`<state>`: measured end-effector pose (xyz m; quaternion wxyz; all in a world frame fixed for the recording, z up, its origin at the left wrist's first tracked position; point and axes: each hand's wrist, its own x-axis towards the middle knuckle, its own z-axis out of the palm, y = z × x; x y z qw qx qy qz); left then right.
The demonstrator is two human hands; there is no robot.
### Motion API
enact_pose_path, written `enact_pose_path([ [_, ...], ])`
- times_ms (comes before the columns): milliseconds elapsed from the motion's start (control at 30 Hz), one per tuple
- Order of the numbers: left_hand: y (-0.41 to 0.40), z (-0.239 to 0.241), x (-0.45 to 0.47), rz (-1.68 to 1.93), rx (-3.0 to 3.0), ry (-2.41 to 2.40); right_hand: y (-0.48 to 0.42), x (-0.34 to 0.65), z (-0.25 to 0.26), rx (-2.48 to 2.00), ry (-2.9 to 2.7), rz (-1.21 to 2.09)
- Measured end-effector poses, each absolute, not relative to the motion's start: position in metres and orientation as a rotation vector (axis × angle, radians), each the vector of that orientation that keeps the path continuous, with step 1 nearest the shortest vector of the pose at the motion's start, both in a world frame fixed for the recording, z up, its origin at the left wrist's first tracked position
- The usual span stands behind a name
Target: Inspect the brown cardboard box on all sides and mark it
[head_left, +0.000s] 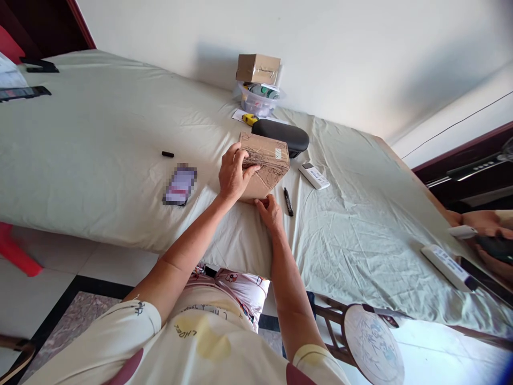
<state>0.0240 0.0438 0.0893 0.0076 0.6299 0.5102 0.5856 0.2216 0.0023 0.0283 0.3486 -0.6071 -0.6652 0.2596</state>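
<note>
A brown cardboard box (267,179) with dark scribbled lines on its surface stands tilted on the cloth-covered table in front of me. My left hand (233,174) grips its left side, the thumb lying across the near face. Down at the box's lower near edge is my right hand (270,214), its fingers curled against that edge. Just right of the box lies a black marker pen (288,202). Its loose black cap (167,154) rests farther left, above a phone (180,184) with a blurred screen.
Behind the box sit a black case (280,135), a yellow object (249,119) and a plastic tub (260,102) topped by a smaller carton (258,68). A white pack (315,176) lies to the right. Another person's hand (487,222) shows at the right edge, near a long white box (449,267).
</note>
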Motion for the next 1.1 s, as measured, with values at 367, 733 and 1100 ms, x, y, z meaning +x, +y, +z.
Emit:
enact_pose_path([
  [367, 0.014, 0.113, 0.035, 1.616, 2.134, 1.906, 0.007, 0.222, 0.020, -1.545, -1.730, 0.652],
  [733, -0.005, 0.125, 0.054, 1.376, 2.171, 1.979, 0.008, 0.220, 0.019, -1.606, -1.773, 0.627],
  [1100, 0.017, 0.126, 0.069, 1.588, 1.923, 1.995, 0.008, 0.218, 0.023, -1.613, -1.811, 0.620],
])
